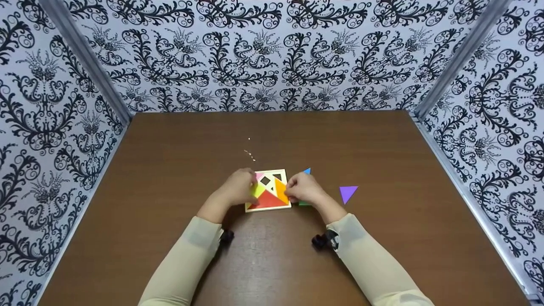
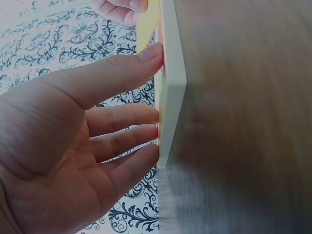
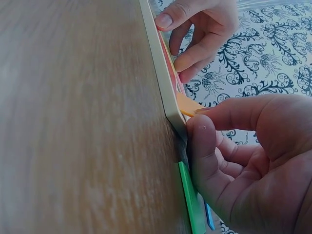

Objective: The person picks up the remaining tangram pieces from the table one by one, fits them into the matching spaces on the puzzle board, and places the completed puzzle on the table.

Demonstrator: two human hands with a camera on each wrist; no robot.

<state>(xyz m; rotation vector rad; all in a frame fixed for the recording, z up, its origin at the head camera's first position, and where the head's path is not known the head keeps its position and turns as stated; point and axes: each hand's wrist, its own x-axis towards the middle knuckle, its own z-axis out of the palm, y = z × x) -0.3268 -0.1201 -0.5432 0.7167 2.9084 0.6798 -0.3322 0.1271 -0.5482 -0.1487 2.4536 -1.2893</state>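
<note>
A square tangram tray [image 1: 268, 209] with a pale rim lies flat on the table. In it are a red triangle [image 1: 267, 200], a yellow piece [image 1: 257, 190] and a pink piece [image 1: 258, 175], along with dark bare recesses. My left hand [image 1: 238, 187] rests its thumb and fingertips on the tray's left part, fingers fairly straight. At the right side, my right hand [image 1: 307, 188] pinches an orange triangle [image 3: 187, 104] between thumb and forefinger; in the right wrist view the piece is tilted up from the tray. A green piece [image 3: 191, 200] lies partly hidden under that hand.
A blue piece [image 1: 307, 171] shows behind my right hand. Farther right, a purple triangle [image 1: 348, 194] lies on the brown table [image 1: 191, 144]. Patterned walls [image 1: 272, 55] enclose the back and sides.
</note>
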